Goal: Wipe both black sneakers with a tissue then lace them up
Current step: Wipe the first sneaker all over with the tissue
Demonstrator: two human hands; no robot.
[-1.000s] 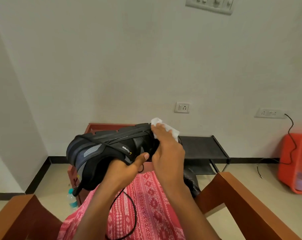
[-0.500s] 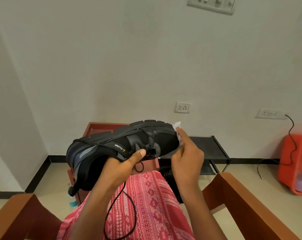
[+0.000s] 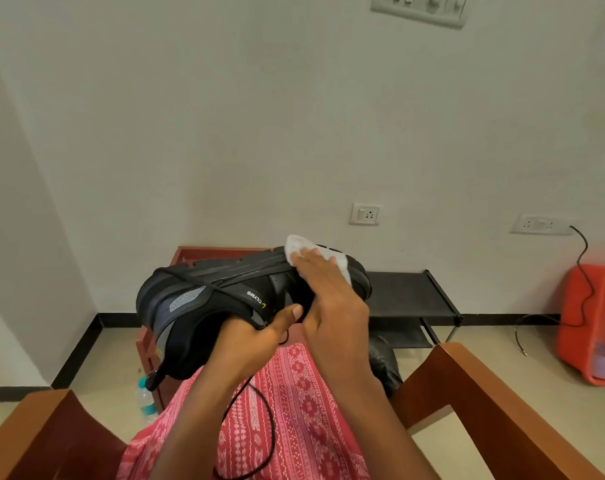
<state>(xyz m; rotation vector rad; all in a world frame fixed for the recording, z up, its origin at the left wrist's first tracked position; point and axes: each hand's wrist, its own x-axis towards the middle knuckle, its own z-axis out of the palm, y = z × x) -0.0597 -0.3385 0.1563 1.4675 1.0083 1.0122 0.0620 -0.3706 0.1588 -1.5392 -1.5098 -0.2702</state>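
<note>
Since half a second ago, the right hand (image 3: 332, 306) has swung back from beyond the toe onto the shoe, and the tissue (image 3: 296, 245), then pinched at the fingertips, now lies spread under its fingers.

One black sneaker (image 3: 204, 299) is held up on its side above the lap, heel toward 9 o'clock, toe toward 3 o'clock, sole facing away. The left hand (image 3: 256, 341) grips it at the collar, fingers curled into the opening and thumb clamped on the outside. The right hand lies nearly flat, fingers extended, pressing the tissue against the sole edge at the toe end without closing round it. A loose black lace (image 3: 266, 434) hangs in a loop over the red patterned cloth (image 3: 304, 393) on the lap. At 5 o'clock from the held shoe, the second sneaker (image 3: 384, 362) sits on the floor, mostly hidden by the right forearm.

Likely risks: the tissue, only pressed, could slide out or tear on the tread. Pushing at the toe, far from the one-handed grip, could twist the shoe loose.
</note>
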